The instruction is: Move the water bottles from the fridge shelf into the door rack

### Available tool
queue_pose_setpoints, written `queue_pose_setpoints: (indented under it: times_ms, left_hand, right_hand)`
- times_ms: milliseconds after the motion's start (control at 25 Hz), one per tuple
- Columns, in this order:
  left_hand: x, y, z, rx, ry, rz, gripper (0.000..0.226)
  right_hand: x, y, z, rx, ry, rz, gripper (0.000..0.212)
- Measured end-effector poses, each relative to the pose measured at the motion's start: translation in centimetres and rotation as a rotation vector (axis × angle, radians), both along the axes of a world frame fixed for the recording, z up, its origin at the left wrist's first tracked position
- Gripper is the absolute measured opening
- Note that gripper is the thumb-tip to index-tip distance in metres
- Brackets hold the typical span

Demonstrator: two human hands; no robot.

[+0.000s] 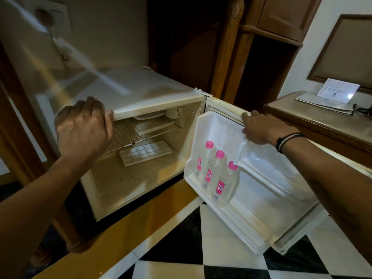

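Observation:
Three clear water bottles with pink caps and pink labels stand side by side in the door rack (193, 182): one at the back (204, 162), one in the middle (213, 174), one in front (224, 188). The small white fridge (153, 91) is open, its door (267, 198) swung wide to the right. My left hand (84, 129) grips the front top edge of the fridge cabinet. My right hand (259, 127) rests on the top edge of the door, fingers curled over it. No bottle shows on the wire shelf (128, 133).
A white ice cube tray (145, 153) lies on the fridge floor. A small freezer box (155, 123) sits up top inside. Wooden furniture surrounds the fridge; a side table (314, 117) with papers stands at the right. The floor has black and white tiles (221, 248).

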State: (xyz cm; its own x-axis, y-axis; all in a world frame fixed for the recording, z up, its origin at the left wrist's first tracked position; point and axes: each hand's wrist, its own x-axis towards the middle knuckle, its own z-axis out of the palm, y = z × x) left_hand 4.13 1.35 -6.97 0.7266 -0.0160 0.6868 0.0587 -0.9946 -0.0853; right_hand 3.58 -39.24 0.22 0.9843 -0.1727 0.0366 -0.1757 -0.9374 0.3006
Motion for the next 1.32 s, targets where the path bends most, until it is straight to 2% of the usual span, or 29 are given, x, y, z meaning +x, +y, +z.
queue_pose_setpoints:
  times_ms: [120, 200, 280, 400, 520, 600, 800, 920, 1040, 1120, 1200, 1320]
  left_hand:
    - [-0.3, 0.1, 0.2, 0.027, -0.005, -0.01, 0.066]
    - [-0.4, -0.1, 0.2, 0.018, -0.023, -0.009, 0.065]
    - [-0.4, -0.1, 0.3, -0.001, -0.02, -0.016, 0.064]
    - [-0.6, -0.1, 0.6, -0.002, 0.017, -0.02, 0.063]
    - [-1.2, -0.3, 1.2, -0.03, 0.036, -0.016, 0.062]
    - [-1.6, -0.4, 1.8, -0.056, 0.119, -0.01, 0.06]
    - [-0.8, 1.3, 4.6, -0.157, 0.295, -0.019, 0.053]
    - [0.0, 2.4, 8.2, -0.137, 0.585, -0.023, 0.065]
    - [-0.1, 1.4, 8.6, -0.025, 0.605, 0.001, 0.059]
    - [-1.6, -0.1, 6.3, -0.057, 0.509, 0.044, 0.058]
    - [-1.9, -0.5, 5.5, -0.055, 0.461, 0.062, 0.071]
    - [-2.6, -0.9, 8.1, -0.254, 0.617, -0.001, 0.103]
  right_hand:
    - [-0.8, -0.1, 0.7, 0.006, 0.022, 0.108, 0.039]
    - [-1.5, 0.7, 2.1, -0.027, 0.105, 0.136, 0.035]
    - [-2.1, 1.7, 3.5, -0.056, 0.208, 0.173, 0.037]
    - [-3.4, 4.0, 5.5, 0.021, 0.345, 0.26, 0.046]
    - [-3.6, 5.8, 5.3, 0.079, 0.358, 0.325, 0.056]
    - [-3.1, 7.5, 3.7, 0.142, 0.299, 0.402, 0.058]
    - [0.2, 12.8, -0.3, 0.364, -0.021, 0.669, 0.058]
    - [3.3, 15.6, -2.4, 0.441, -0.165, 0.753, 0.058]
    - [6.6, 18.5, -3.1, 0.455, -0.293, 0.747, 0.057]
    - [7.4, 20.0, -4.0, 0.415, -0.36, 0.726, 0.056]
    - [8.2, 20.4, -3.3, 0.444, -0.318, 0.713, 0.057]
    - [6.2, 19.7, -0.3, 0.565, -0.143, 0.642, 0.069]
